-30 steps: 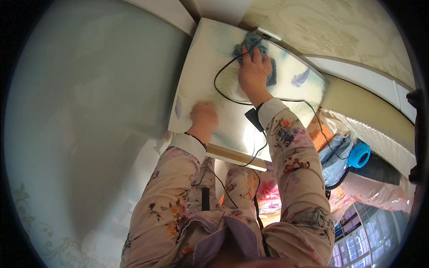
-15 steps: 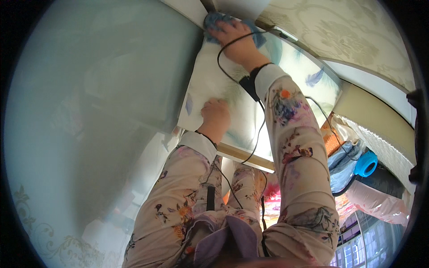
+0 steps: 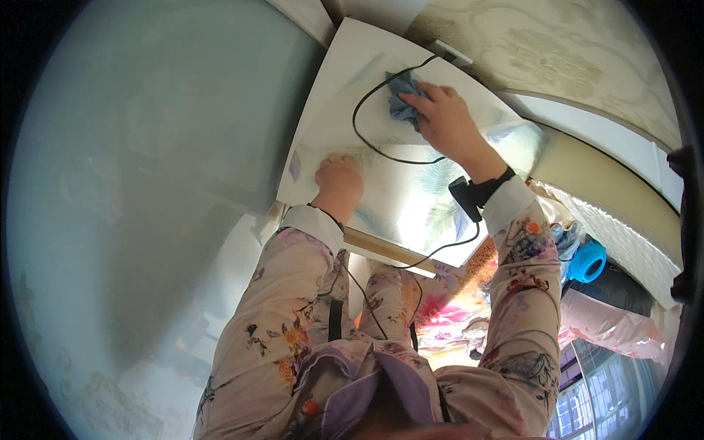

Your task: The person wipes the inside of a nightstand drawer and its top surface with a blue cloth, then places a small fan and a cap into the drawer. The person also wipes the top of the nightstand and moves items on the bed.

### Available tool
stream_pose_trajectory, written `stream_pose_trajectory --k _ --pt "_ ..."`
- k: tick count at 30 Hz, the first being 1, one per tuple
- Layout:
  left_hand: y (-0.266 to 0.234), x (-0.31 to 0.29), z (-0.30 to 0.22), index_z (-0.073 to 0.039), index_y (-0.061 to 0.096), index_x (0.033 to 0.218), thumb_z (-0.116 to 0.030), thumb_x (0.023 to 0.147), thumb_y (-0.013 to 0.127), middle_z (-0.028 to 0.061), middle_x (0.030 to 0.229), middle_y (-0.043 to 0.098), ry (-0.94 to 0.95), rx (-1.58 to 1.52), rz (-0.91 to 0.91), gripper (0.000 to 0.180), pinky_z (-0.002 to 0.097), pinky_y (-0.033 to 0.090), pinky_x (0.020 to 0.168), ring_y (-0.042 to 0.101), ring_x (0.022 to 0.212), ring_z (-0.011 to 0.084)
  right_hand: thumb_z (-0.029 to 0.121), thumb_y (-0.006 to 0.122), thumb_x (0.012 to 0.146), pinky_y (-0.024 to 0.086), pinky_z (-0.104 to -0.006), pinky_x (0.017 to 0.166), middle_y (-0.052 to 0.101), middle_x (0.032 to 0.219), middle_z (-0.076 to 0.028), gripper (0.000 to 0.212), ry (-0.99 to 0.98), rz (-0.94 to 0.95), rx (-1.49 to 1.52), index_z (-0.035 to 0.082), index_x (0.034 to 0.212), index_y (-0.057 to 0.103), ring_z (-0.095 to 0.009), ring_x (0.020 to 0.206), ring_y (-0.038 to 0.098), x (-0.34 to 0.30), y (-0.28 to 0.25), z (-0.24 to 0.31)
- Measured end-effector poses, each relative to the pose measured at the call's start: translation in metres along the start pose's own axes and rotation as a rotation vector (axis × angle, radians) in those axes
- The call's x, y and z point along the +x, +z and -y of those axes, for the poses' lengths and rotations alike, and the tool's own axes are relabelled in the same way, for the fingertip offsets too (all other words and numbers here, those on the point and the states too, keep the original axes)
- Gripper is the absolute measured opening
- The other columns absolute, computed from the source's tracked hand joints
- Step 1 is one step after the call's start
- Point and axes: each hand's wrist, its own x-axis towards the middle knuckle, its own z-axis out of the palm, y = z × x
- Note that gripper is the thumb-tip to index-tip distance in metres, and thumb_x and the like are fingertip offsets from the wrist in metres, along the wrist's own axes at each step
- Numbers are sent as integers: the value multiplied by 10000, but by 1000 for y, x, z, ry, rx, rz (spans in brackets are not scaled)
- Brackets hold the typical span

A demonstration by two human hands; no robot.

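Wiping, I judge | my right hand (image 3: 446,117) pinches crumpled blue-grey fabric cloth (image 3: 402,101), twelve o'clock on white feather-patterned tabletop (image 3: 341,103) | left hand (image 3: 339,180) apart, curled at eight, can't tell its grip | next stroke calls for dodging thin black cable (image 3: 355,121)

Blue ring-shaped object (image 3: 587,262) near pink bundle (image 3: 612,320); patterned wallpaper (image 3: 546,59).

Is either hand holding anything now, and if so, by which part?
The right hand holds a blue-grey cloth by its right side as pictured; the left hand rests on the tabletop, with nothing visible in it.
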Motion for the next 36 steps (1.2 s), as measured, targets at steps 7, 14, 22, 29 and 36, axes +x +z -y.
stream_pose_trajectory --k 7,14,22,29,36 --pt "-1 8 3 35 536 1067 -130 809 548 233 1094 522 31 -33 137 306 421 492 824 542 1022 353 64 559 747 410 -446 914 543 1194 -181 449 148 -182 313 159 1184 591 -392 1033 515 7 42 -5" --pt "2 2 -1 34 525 1080 -131 817 549 216 1091 513 -30 -12 23 312 435 493 821 542 1009 342 97 616 707 413 -451 905 564 1187 -116 516 354 -339 -257 229 1204 581 -381 1038 523 91 83 -2" --pt "20 8 5 40 527 1082 -140 823 548 224 1094 536 48 -44 -108 316 456 489 822 549 1011 368 71 607 682 447 -437 864 596 1139 -92 402 -178 -135 70 162 1071 653 -305 1000 564 88 104 53" --pt "2 4 1 46 506 1113 -136 803 580 231 1122 505 -18 -40 63 368 440 464 872 533 1025 379 107 580 839 456 -313 881 626 1126 -119 361 367 -99 596 93 1200 588 -214 1044 584 61 47 24" --pt "-6 0 -3 60 493 1109 -130 784 617 229 1117 491 -12 20 57 396 426 492 828 535 1016 365 95 478 886 431 -273 869 578 1115 -90 384 776 -663 1252 35 1264 512 -178 1008 543 -32 -62 12"
